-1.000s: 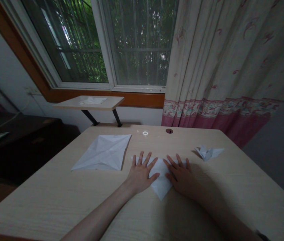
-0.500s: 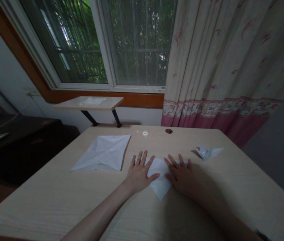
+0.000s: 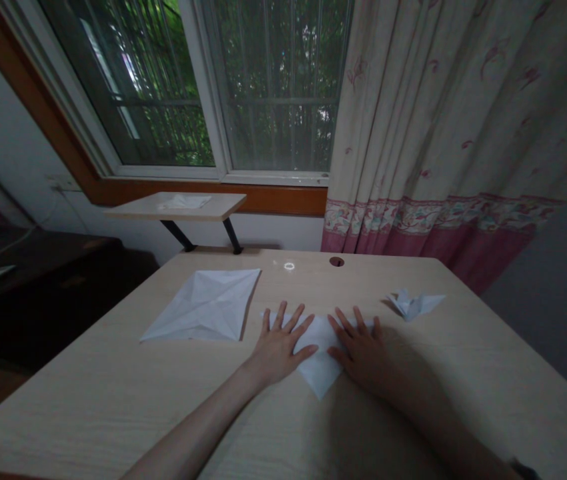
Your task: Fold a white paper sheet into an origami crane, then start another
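A sheet of white paper folded into a triangle [image 3: 319, 373] lies on the desk in front of me, one corner pointing toward me. My left hand [image 3: 279, 348] rests flat over its left part with the fingers spread. Over the right part lies my right hand [image 3: 361, 347], also flat, fingers apart. Between the two thumbs the middle of the paper shows; both hands cover much of its sides. To the right sits a small folded paper figure [image 3: 413, 305] with pointed, wing-like ends. At the left, a creased white paper sheet [image 3: 208, 305] lies unfolded.
The light wood desk [image 3: 113, 400] carries a small raised shelf [image 3: 223, 207] at its back left, with a white paper piece [image 3: 186, 201] on it. A cable hole [image 3: 337, 262] is near the back edge. Beyond are a window and a floral curtain [image 3: 413, 133].
The fingers of my left hand have shifted slightly to the right over the folded paper. My right hand and the other papers look nearly the same.
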Demonstrator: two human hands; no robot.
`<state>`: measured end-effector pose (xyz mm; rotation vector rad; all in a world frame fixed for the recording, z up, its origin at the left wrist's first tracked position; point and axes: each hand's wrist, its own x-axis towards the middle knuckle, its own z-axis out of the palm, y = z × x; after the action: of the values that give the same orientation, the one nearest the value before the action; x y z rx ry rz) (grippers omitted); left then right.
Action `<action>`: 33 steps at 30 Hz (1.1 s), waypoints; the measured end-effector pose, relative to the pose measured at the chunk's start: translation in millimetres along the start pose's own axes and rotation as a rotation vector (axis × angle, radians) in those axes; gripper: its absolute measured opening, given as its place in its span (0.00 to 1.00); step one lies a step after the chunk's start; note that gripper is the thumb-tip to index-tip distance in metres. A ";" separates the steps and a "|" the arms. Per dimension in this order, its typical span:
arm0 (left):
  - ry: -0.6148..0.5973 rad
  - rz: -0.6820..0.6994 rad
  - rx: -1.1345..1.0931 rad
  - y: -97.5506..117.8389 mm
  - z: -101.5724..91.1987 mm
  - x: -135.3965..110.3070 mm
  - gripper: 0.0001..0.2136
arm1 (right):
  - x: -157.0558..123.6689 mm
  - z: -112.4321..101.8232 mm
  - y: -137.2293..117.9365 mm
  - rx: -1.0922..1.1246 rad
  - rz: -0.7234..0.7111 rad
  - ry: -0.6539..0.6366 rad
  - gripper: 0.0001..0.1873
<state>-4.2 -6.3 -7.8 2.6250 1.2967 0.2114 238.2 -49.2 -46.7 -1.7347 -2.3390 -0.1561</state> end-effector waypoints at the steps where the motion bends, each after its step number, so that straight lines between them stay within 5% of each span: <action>1: -0.007 -0.002 -0.003 0.7 -1.1 0.0 0.32 | 0.1 -0.2 -0.3 -0.005 0.002 -0.001 0.31; 10: -0.028 0.037 -0.002 0.7 -1.7 0.0 0.32 | 2.0 -4.7 -4.5 -0.055 0.032 -0.069 0.31; 23: 0.071 0.034 0.089 -1.6 12.4 3.6 0.38 | 0.9 9.1 -2.5 -0.051 0.043 0.087 0.37; 29: 0.141 0.168 0.064 -7.3 18.1 5.7 0.35 | 0.8 11.5 1.5 0.014 -0.056 0.193 0.34; 33: 0.132 0.238 0.013 -7.8 17.7 5.7 0.30 | -0.6 14.8 5.2 0.099 -0.123 0.154 0.30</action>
<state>-2.9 0.8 -26.6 2.8148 1.0202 0.4203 241.7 -45.0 -61.5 -1.4799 -2.3005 -0.1843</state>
